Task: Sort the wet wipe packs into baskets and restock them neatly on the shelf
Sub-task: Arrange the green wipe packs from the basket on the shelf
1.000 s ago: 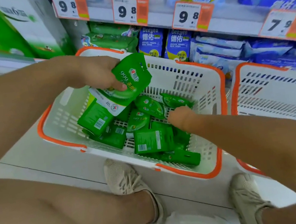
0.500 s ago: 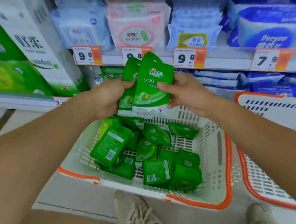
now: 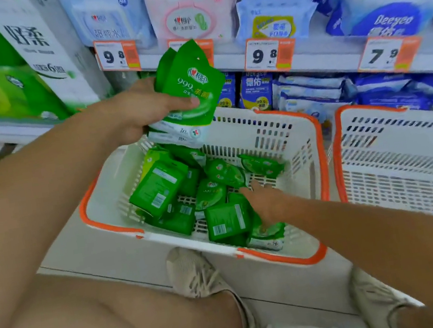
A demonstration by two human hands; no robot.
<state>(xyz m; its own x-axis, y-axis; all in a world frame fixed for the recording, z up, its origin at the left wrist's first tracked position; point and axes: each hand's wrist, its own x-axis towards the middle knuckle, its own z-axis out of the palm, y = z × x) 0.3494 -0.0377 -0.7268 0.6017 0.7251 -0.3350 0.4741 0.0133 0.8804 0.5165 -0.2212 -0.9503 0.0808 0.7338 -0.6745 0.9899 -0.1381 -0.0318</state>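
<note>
- Step in hand, as judged: green wipe packs are being gathered from the left basket [image 3: 317,147] into a stack, prob. for restocking on the shelf [image 3: 320,58].
- Left hand [image 3: 133,114]: a stack of green packs [image 3: 192,88] is gripped upright above the basket's far-left corner, thumb pressed across the front pack, fingers curled behind & mostly hidden. At least two packs are held; exact no. can't be told.
- Right hand [image 3: 265,201]: lowered into the basket, fingers extended & touching the loose packs [image 3: 213,189] near the front-right. Whether a pack is already pinched can't be told, since fingertips are partly hidden under packs.
- Loose packs are piled unevenly on the basket floor, some face up, some barcode side up.
- Right basket [image 3: 408,162], just beside the left one: no packs seen in the visible part.
- Next move, as judged: one pack needs to be pinched by its edge, lifted clear, turned face-front & aligned w/ the held stack so edges match.
</note>
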